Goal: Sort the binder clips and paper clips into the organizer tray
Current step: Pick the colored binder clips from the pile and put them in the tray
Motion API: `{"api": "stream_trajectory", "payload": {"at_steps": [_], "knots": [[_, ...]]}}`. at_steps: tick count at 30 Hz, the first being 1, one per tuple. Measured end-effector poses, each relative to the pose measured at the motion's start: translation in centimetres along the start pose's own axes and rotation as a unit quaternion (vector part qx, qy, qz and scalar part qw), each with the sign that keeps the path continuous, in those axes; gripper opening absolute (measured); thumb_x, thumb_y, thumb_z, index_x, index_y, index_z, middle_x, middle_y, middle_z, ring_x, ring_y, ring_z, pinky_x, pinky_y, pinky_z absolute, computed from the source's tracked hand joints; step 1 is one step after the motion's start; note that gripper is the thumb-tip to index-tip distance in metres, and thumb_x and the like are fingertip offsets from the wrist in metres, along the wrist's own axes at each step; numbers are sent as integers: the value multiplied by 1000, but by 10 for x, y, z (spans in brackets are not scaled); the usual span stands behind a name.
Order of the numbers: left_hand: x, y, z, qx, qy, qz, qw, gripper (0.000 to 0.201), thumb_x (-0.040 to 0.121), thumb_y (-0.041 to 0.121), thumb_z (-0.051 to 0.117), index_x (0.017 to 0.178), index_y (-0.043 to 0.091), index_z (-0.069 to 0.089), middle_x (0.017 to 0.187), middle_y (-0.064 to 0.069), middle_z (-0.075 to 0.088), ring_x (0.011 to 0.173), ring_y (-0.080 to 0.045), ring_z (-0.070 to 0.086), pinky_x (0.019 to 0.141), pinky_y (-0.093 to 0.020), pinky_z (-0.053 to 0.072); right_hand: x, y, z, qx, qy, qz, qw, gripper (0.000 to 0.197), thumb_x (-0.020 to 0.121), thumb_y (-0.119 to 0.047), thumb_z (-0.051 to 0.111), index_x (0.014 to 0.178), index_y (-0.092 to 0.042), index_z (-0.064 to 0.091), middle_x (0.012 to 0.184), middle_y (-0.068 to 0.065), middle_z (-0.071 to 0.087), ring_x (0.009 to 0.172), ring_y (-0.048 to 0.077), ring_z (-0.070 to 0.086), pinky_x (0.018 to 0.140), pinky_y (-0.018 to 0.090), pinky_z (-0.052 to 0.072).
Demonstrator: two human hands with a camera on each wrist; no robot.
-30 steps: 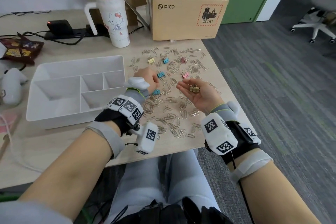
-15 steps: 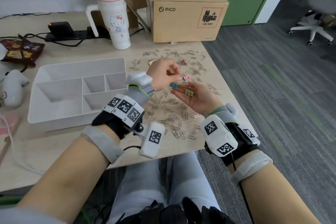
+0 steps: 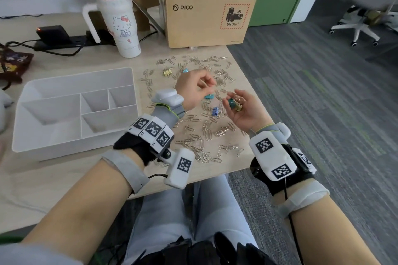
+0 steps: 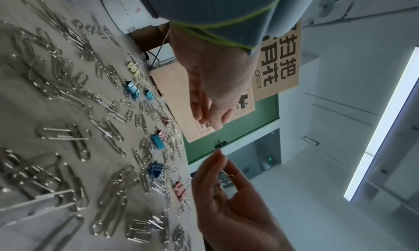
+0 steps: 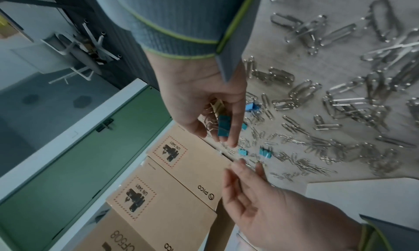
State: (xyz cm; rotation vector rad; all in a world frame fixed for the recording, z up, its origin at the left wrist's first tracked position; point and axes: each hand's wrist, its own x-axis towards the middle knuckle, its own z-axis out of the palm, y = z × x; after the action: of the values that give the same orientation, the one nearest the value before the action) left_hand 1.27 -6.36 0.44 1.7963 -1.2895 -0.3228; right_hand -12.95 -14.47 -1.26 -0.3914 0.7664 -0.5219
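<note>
We have just dropped a teal binder clip (image 3: 232,103) into our cupped right hand (image 3: 243,109) beside the gold one, our left hand (image 3: 195,89) now loosely curled and empty, the organizer tray (image 3: 71,84) still unfilled.

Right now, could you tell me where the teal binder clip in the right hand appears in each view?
Head: the teal clip sits at centre right, in the upturned right hand, beside a gold clip.
Right wrist: the clip is at centre, pinched at the fingertips.
Left wrist: not visible; the right hand at the bottom hides it.
Shared landmark: the cardboard boxes behind the clips.
</note>
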Motion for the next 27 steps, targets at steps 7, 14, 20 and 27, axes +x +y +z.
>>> {"api": "stream_trajectory", "payload": {"at_steps": [7, 14, 20, 27], "knots": [[1, -13, 27, 109, -119, -50, 986, 31, 73, 23, 75, 101, 12, 67, 105, -5, 68, 77, -12, 54, 71, -22, 38, 1, -13, -23, 10, 25, -12, 1000, 27, 91, -19, 54, 66, -8, 50, 60, 2, 47, 41, 8, 51, 42, 9, 47], [3, -14, 42, 163, -168, -74, 970, 34, 70, 24, 77, 103, 19, 67, 106, -1, 68, 83, -13, 56, 72, -22, 39, -4, -14, -32, 68, 2, 10, 998, 25, 97, -14, 43, 83, 2, 56, 65, 19, 67, 50, 20, 67, 48, 20, 56], [-1, -17, 43, 135, -122, -54, 982, 22, 71, 21, 76, 91, 16, 71, 94, -3, 72, 77, -14, 61, 68, -19, 41, -11, -11, -29, 94, -30, 11, 995, 33, 99, -13, 35, 92, 13, 56, 85, 36, 63, 85, 45, 62, 75, 46, 54], [6, -2, 30, 0, 5, -7, 1000, 26, 69, 26, 79, 91, 13, 72, 79, 6, 64, 57, 8, 52, 57, 1, 38, -4, -7, -27, 93, -31, 42, 994, 38, 99, -19, 38, 96, 14, 57, 91, 36, 64, 89, 46, 63, 80, 49, 52]]}}
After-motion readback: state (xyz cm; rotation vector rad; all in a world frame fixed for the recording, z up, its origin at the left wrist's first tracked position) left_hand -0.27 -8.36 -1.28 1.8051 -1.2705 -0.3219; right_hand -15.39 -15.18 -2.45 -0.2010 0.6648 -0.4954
